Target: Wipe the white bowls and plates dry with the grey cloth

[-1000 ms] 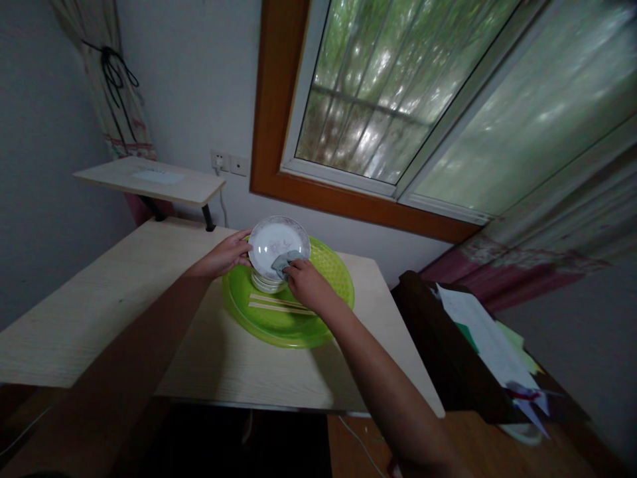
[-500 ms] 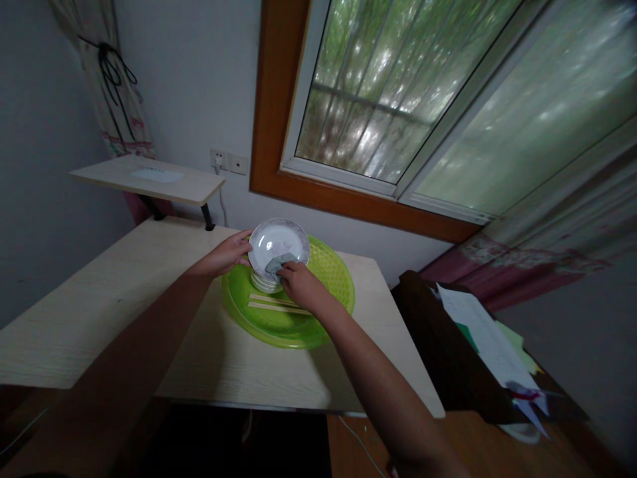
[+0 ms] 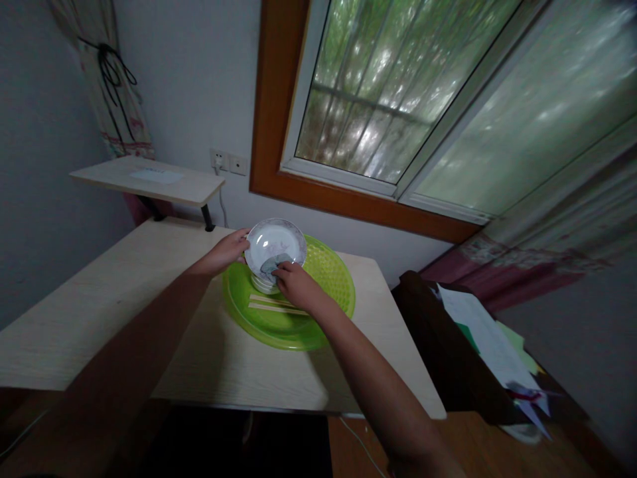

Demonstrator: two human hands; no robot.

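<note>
My left hand [image 3: 229,252] grips the left rim of a white plate [image 3: 276,240] with a patterned edge. The plate is tilted toward me above a green basket [image 3: 331,272]. In my right hand [image 3: 297,284] is a bunched grey cloth [image 3: 272,263], pressed against the lower part of the plate's face. Below the plate a stack of white bowls [image 3: 263,285] shows in part; the plate hides its top. Chopsticks [image 3: 273,306] lie in the basket, in front of the stack, their right ends near my right wrist.
The basket stands on a pale wooden table [image 3: 199,358]. A raised shelf [image 3: 149,178] is at the table's back left, with a power socket [image 3: 227,161] on the wall beside it. Right of the table, papers [image 3: 490,338] lie on a dark brown piece of furniture [image 3: 438,352].
The plate, the cloth and both hands have shifted slightly to the left. Both grips are the same as before, and the cloth stays on the plate's lower part.
</note>
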